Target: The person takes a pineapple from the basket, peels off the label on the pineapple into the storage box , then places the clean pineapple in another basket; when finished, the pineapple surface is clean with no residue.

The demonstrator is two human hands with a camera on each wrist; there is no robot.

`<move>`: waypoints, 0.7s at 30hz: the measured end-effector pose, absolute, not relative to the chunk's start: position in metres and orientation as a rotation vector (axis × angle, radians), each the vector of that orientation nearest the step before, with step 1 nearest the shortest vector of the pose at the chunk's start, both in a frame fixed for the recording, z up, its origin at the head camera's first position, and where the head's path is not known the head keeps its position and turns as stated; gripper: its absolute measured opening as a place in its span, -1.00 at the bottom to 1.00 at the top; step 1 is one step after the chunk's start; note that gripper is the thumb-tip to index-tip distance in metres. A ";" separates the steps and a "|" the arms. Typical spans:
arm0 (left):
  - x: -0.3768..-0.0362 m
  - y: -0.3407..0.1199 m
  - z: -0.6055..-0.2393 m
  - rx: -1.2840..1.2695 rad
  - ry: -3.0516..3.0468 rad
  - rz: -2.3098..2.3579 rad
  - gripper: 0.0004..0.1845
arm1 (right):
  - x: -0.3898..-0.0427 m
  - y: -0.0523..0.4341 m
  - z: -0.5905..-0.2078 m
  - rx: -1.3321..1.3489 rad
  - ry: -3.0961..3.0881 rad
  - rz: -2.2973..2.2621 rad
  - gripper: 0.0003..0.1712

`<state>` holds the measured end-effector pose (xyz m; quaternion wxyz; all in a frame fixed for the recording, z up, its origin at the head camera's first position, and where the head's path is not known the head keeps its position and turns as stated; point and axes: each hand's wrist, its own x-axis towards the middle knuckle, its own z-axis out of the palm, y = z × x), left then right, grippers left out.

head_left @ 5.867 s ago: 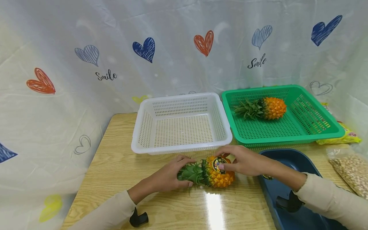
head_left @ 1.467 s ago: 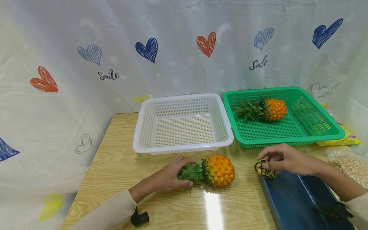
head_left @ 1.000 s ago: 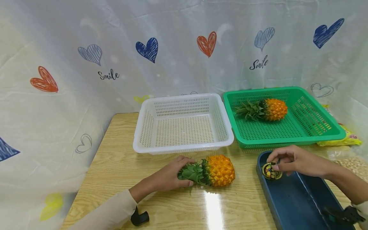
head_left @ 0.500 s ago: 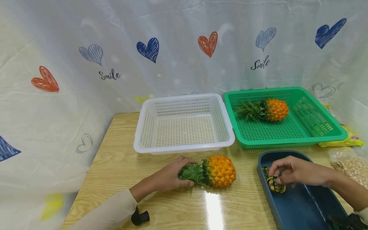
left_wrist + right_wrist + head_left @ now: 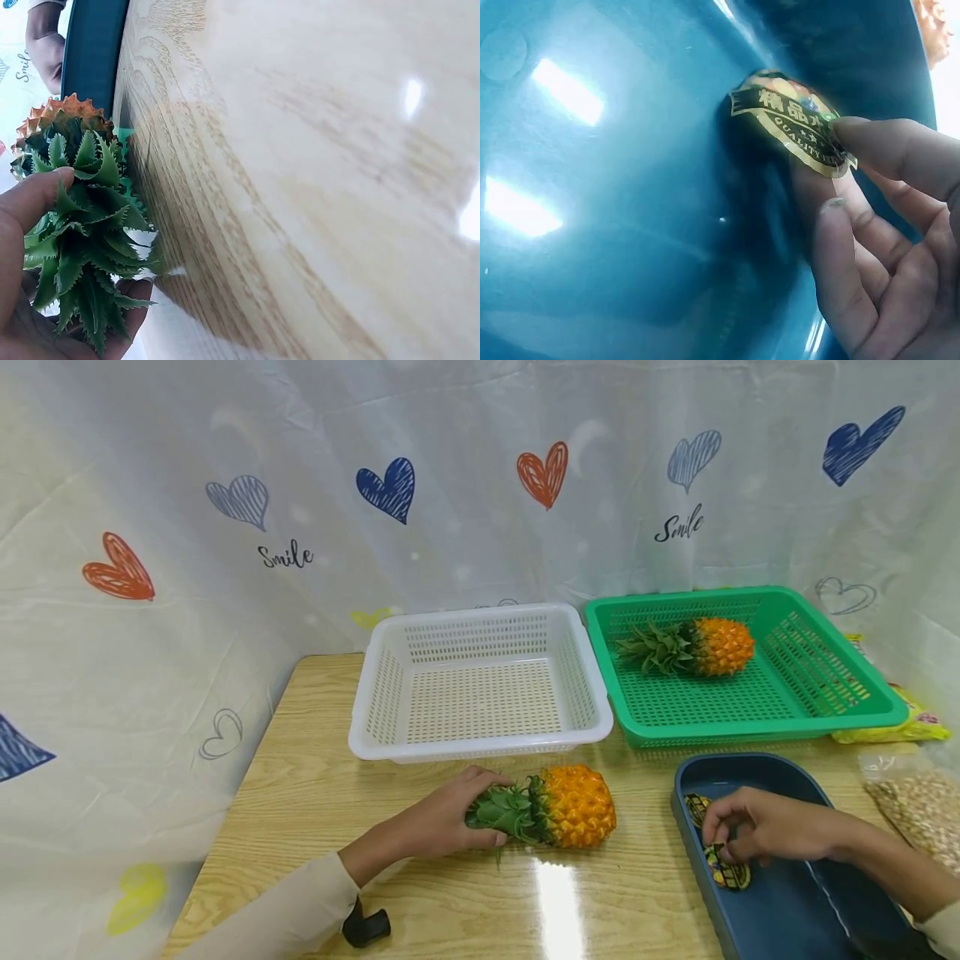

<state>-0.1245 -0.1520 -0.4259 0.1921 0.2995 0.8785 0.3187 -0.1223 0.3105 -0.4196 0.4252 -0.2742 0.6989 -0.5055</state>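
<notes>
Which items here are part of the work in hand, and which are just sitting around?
In hand:
- left hand gripping the leaves of the pineapple on the table
- right hand pinching the sticker inside the blue tray

Lying about:
- white basket
- green basket with a second pineapple
- yellow packet
- bag of nuts

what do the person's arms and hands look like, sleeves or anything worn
Both arms wear long, pale beige sleeves reaching to the wrists. A small black device sits under the left wrist. The left hand and right hand are bare: no gloves, rings or bracelets visible, nails short.
</notes>
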 end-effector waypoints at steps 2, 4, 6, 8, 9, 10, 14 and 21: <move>-0.125 -0.152 -0.426 0.839 2.466 0.892 -0.25 | -0.122 0.311 -0.421 -0.704 1.774 -1.251 -0.87; -0.125 -0.152 -0.427 0.842 2.468 0.888 -0.25 | -0.122 0.311 -0.422 -0.718 1.787 -1.244 -0.85; -0.125 -0.152 -0.427 0.847 2.469 0.889 -0.25 | -0.121 0.312 -0.424 -0.732 1.797 -1.237 -0.83; -0.126 -0.152 -0.427 0.847 2.467 0.893 -0.24 | -0.121 0.312 -0.424 -0.742 1.804 -1.229 -0.80; -0.126 -0.152 -0.427 0.846 2.466 0.895 -0.24 | -0.122 0.312 -0.425 -0.746 1.809 -1.226 -0.79; -0.126 -0.152 -0.427 0.843 2.463 0.900 -0.24 | -0.122 0.313 -0.425 -0.749 1.813 -1.223 -0.78; -0.126 -0.152 -0.428 0.834 2.462 0.903 -0.23 | -0.122 0.313 -0.423 -0.727 1.860 -1.194 -0.76; -0.126 -0.152 -0.427 0.833 2.460 0.897 -0.24 | -0.122 0.315 -0.419 -0.645 1.910 -1.168 -0.64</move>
